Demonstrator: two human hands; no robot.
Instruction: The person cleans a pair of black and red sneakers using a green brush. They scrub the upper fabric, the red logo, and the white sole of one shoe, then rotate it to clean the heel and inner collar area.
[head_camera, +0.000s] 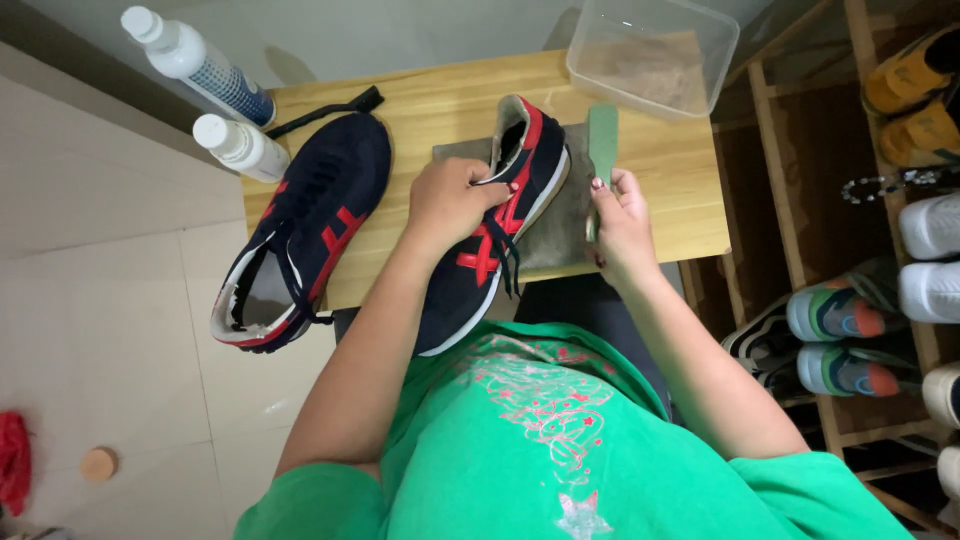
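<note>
At centre frame my left hand (447, 200) curls down over the shoe (495, 235), fingers clamped on its tongue and collar, forearm running up from the lower left. My right hand (620, 225), wrist bent upward, pinches a green brush (603, 140) between thumb and closed fingers, just right of the shoe. The shoe lies on a grey cloth (560, 225) on the table (680, 190); its mate (305, 235) sits left.

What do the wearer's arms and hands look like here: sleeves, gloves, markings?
Both arms are bare from short green T-shirt sleeves down. No gloves, watch or rings visible on the left hand. The right hand has dark red painted fingernails. The shirt front carries a pale and red print.
</note>
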